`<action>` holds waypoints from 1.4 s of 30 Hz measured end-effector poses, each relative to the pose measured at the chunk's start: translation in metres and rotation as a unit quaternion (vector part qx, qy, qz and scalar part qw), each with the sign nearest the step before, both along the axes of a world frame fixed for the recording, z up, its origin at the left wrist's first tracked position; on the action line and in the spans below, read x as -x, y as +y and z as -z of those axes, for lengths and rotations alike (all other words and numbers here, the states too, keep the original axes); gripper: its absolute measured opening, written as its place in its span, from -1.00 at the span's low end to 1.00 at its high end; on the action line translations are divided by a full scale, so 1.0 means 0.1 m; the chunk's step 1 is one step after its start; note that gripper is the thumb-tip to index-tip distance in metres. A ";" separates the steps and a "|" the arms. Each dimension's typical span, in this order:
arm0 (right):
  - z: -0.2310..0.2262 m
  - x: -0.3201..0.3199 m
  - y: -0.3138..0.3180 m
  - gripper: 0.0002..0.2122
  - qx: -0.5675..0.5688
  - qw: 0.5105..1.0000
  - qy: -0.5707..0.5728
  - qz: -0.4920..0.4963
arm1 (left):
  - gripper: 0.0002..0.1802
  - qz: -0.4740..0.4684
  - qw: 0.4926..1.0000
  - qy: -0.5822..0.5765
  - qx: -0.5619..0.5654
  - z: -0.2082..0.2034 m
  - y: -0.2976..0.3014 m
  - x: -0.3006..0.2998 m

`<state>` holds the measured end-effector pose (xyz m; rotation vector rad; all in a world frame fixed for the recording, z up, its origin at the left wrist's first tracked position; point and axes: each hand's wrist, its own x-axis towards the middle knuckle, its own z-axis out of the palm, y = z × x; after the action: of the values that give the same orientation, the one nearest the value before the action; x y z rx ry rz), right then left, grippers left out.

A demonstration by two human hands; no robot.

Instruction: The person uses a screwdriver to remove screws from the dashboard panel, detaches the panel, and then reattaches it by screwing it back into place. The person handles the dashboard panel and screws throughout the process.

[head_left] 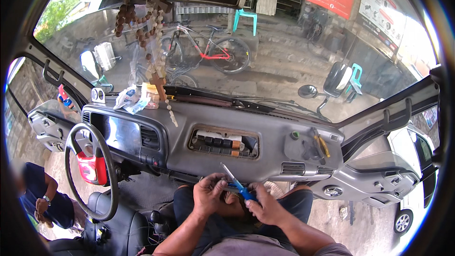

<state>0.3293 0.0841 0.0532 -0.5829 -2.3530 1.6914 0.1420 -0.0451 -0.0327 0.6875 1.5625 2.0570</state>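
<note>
Lower centre: right hand (266, 205) grips blue screwdriver (248, 194); left hand (208, 195) curled, cannot tell on what; mid-frame dashboard opening (222, 156) uncovered, closing seems left

You are sitting behind the dashboard (271, 147), with a screwdriver (246, 193) resting in your right hand (266, 206), just right of your left hand (207, 196). The steering wheel (93, 168) is standing to your left, before a seat (123, 227); the gear stick (158, 219) is rising between that seat and you. An opening (224, 143) in the dashboard is facing you, with a tool (324, 146) lying to its right. Beyond the windshield (279, 68), a bicycle (213, 57) is standing.
</note>
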 end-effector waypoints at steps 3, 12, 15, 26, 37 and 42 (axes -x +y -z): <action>-0.19 -0.06 0.17 -0.63 -0.199 0.980 0.025 -0.010 | -0.72 0.006 0.998 -0.035 -0.050 0.03 -0.08 0.19; -0.40 -0.05 0.37 -0.69 -0.290 0.956 0.038 -0.006 | -0.70 -0.003 0.996 0.077 -0.038 -0.07 -0.21 0.33; -0.43 -0.06 0.41 -0.69 -0.325 0.946 0.024 -0.010 | -0.72 -0.009 0.993 0.116 -0.023 -0.07 -0.19 0.35; -0.47 -0.09 0.51 -0.70 -0.377 0.926 0.032 -0.011 | -0.76 0.033 0.987 0.160 0.007 -0.14 -0.16 0.44; -0.49 -0.15 0.57 -0.64 -0.453 0.890 0.020 -0.035 | -0.75 0.107 0.952 0.255 0.129 -0.35 -0.15 0.47; -0.58 -0.04 0.73 -0.51 -0.378 0.911 0.124 0.104 | -0.68 0.101 0.928 0.316 0.171 -0.48 0.15 0.48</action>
<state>0.3329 0.1572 0.1112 -0.4102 -2.3857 0.6159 0.0936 -0.0304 0.0149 1.3943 2.0156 1.4186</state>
